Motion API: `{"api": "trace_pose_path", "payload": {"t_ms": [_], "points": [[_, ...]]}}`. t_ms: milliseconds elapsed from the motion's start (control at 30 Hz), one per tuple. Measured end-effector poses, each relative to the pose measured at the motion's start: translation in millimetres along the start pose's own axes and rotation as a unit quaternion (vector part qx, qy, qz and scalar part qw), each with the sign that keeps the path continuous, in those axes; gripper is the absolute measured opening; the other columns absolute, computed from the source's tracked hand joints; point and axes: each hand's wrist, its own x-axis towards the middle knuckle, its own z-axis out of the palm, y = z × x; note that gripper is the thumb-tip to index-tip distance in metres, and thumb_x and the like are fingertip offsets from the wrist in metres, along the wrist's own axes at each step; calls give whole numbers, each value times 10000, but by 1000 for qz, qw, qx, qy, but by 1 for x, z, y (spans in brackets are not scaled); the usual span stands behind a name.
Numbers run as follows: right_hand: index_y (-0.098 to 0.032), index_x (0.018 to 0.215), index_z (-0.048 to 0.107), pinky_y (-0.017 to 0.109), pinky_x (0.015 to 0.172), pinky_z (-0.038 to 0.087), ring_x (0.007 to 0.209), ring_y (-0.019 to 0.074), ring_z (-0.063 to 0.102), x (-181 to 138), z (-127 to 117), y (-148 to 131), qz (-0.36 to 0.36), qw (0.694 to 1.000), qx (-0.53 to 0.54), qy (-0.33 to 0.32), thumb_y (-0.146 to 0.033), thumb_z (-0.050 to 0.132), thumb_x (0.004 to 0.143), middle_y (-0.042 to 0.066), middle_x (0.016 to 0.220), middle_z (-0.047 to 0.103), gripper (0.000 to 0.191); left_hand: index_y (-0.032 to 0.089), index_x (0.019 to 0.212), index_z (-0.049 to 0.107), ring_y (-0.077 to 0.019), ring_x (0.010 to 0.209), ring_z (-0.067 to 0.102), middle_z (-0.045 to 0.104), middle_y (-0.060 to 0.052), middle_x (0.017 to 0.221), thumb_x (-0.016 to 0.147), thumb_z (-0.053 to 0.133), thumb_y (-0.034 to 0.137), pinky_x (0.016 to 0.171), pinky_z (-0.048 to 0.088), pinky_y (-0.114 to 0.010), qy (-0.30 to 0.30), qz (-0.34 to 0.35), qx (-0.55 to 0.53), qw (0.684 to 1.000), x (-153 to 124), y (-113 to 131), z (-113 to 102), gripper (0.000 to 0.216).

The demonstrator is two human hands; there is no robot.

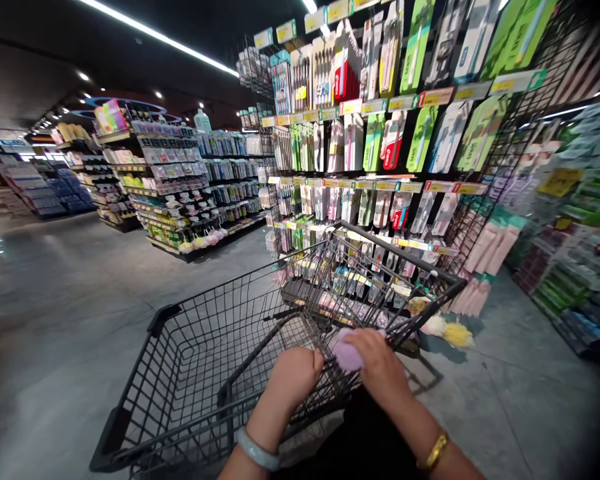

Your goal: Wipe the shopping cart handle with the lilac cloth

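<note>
- Pale glossy bangle (258,452), six o'clock.
- Left hand (296,379): curled, grip unclear.
- Right hand (384,365), five o'clock: holding round lilac plush-looking item (347,353); likely light, soft; grasp by edge.

no text legible, capitals on green pack (417,47) near top edge of rack (503,150) too blurred, white marks on red pack (347,72) to its left unreadable, print on price tag (403,103) below green pack too small, yellow sign (560,181) beyond rack's right edge also blurred
</note>
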Motion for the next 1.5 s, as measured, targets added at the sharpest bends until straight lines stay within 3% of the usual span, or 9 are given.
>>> {"api": "trace_pose_path", "payload": {"t_ms": [167,333,500,633,867,1033,1133,1367,1500], "points": [[-216,1176,590,496,1089,362,1249,287,398,-3,13,-8,77,995,-23,53,8,461,649,92,1221,548,586,115,907,701,-266,847,670,701,-160,853,981,246,296,752,481,-377,-4,1,20,1000,4,4,4,495],[-190,1240,560,517,1077,383,1295,304,359,-11,29,-46,-4,1000,26,-3,-59,529,698,119,1298,513,559,117,832,704,-247,795,672,699,-154,808,982,241,296,737,484,-368,9,-14,-4,1000,3,3,8,518],[-287,1208,605,411,1024,436,1199,206,478,4,-10,13,-34,992,65,-106,39,410,590,28,1237,593,725,129,824,698,-258,786,671,700,-150,801,971,235,280,716,478,-370,7,10,18,1000,1,2,4,509],[-244,1166,631,440,1052,404,1179,214,502,11,-19,42,37,995,69,-64,7,397,581,44,1213,611,679,126,819,706,-253,782,671,705,-145,804,965,237,274,715,476,-357,8,-2,16,1000,4,4,3,513],[-243,1290,554,440,1115,338,1350,234,325,-6,13,-28,4,992,99,-78,57,417,549,67,1382,491,811,134,834,717,-229,787,671,719,-142,825,961,249,255,722,469,-336,-4,-16,1,1000,7,0,8,500],[-313,1213,604,393,1067,384,1232,185,469,11,-23,9,8,974,168,-154,44,374,524,3,1285,580,809,157,782,699,-218,766,665,715,-119,799,981,223,298,718,461,-334,-2,-24,-5,1000,5,-2,10,535],[-270,1245,577,428,1066,383,1209,210,492,16,-31,32,72,975,181,-110,9,393,562,34,1282,586,760,152,760,692,-214,777,666,713,-118,800,982,214,312,716,454,-324,-9,-44,-13,999,6,0,7,551],[-251,1298,540,454,1158,270,1356,233,302,-6,17,-28,31,992,98,-66,11,418,566,51,1375,480,787,177,823,692,-226,786,669,722,-107,847,964,239,280,687,450,-327,-32,-19,-5,999,10,-2,3,486],[-324,1317,530,402,1132,311,1332,181,346,-4,-1,-16,7,989,101,-106,35,376,570,-4,1361,513,843,172,794,698,-229,787,671,726,-118,834,967,232,294,702,458,-333,-34,-30,-13,999,8,-1,0,512]]}}
